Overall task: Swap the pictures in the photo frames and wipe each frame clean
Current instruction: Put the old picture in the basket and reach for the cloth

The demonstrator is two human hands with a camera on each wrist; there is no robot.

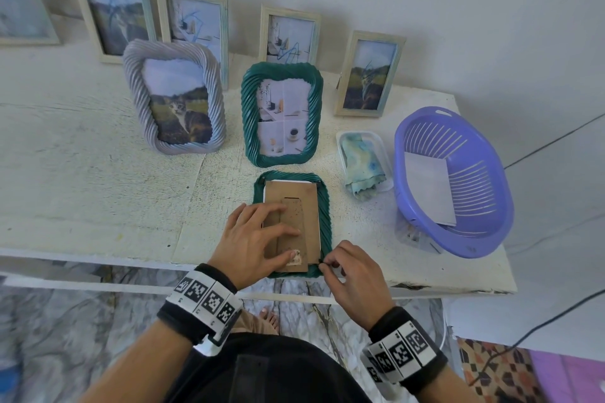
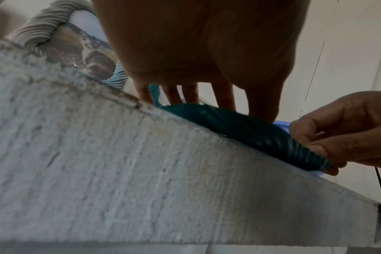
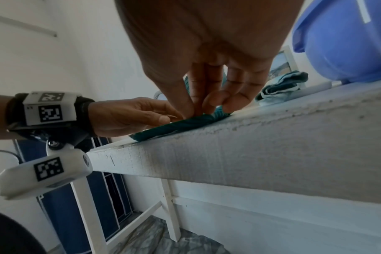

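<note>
Near the front edge of the white bench a green frame with a twisted, ribbed border lies face down, its brown cardboard backing turned up and a folded stand flat along the middle. The left hand lies spread on the backing, fingers straight and pressing it down, thumb near the lower edge; this grip is released, flat, holding nothing. The right hand sits at the frame's near right corner, thumb and forefinger pinched together on something small at the rim, perhaps a tab, too small to tell; the right wrist view shows its fingertips bunched right on the green border. Just behind the lying frame a second green frame stands upright, with a grey frame holding a cat picture to its left. A cloth in a clear tray and a purple basket sit to the right.
</note>
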